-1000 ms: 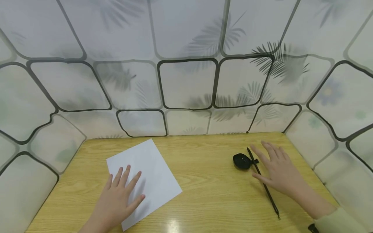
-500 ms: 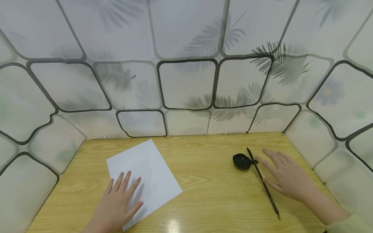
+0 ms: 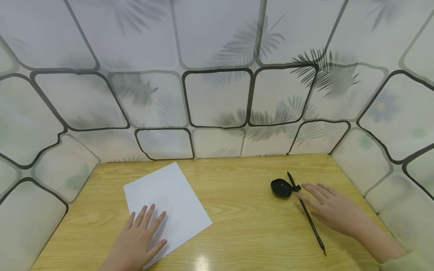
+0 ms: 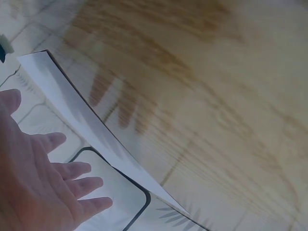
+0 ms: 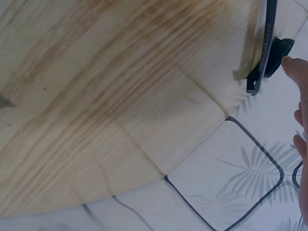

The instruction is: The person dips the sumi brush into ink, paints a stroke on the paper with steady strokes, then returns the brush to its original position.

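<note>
My left hand (image 3: 135, 239) is held with straight, spread fingers over the near part of a white sheet of paper (image 3: 173, 194), its shadow falling on the sheet. In the left wrist view, the palm and fingers (image 4: 79, 171) hang above the paper (image 4: 91, 122). At the right, a slim black brush (image 3: 312, 223) with a small loop at its near end lies across the side rest of a small black ink dish (image 3: 280, 187). My right hand (image 3: 335, 210) hovers just right of the brush, fingers extended and reaching over its upper part. Neither hand grips anything.
Both sit on a yellow wood-grain table (image 3: 237, 233) with a glossy surface. Pale patterned walls (image 3: 217, 98) with dark outlines and leaf prints enclose it at the back and on both sides.
My right hand has moved right and lower, its fingers drawing together. My left hand has slid slightly nearer to me. Paper, brush and dish have stayed put.
</note>
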Demonstrator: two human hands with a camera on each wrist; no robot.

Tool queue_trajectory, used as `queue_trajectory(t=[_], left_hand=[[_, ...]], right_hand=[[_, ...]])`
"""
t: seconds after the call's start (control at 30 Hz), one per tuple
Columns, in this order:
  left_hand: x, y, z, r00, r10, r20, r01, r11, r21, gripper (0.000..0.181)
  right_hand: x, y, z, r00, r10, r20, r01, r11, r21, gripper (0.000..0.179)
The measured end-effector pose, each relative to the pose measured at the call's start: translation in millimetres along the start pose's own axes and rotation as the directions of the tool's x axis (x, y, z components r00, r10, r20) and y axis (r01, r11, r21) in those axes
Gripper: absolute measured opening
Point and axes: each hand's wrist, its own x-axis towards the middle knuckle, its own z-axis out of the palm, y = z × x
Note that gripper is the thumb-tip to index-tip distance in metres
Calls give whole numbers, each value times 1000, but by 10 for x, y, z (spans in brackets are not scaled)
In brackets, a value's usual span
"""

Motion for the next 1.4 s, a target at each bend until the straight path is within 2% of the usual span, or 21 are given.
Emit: queue_trajectory(t=[0.1,0.2,0.23,0.37,0.53,0.7,0.9,1.0,1.27,1.4], left_hand=[[3,-6,24,1000,8,-1,-8,1000,8,69],[6,-14,44,1000,3,20,-3,1000,-3,69],[6,-15,48,1000,0,30,0,1000,-7,69],[8,-25,76,998,-13,66,15,999,-29,68],[11,-41,98,992,-19,122,26,998,-50,69],[16,-46,89,980,-21,198,38,996,-81,71],[22,-52,87,964,-34,265,69,990,-123,74],[18,-56,92,958,-33,286,75,987,-139,74],[4,-59,106,963,-18,270,60,987,-149,73],[-4,-49,116,965,-11,262,52,987,-152,72]], right_hand=[[-21,2,25,1000,-22,15,22,1000,-1,68],[-43,-16,39,998,-32,54,32,999,8,50],[-51,-26,42,997,-34,68,33,999,9,50],[-77,-72,67,992,-48,113,48,999,-4,95],[-90,-92,115,992,-78,96,78,997,0,95],[-101,-88,142,992,-104,75,104,995,6,102],[-80,-89,171,991,-119,57,120,993,-11,90],[-69,-86,182,991,-127,50,128,992,-13,90],[-70,-97,211,989,-132,65,133,991,-20,81],[-54,-104,246,988,-151,27,152,988,-23,63]])
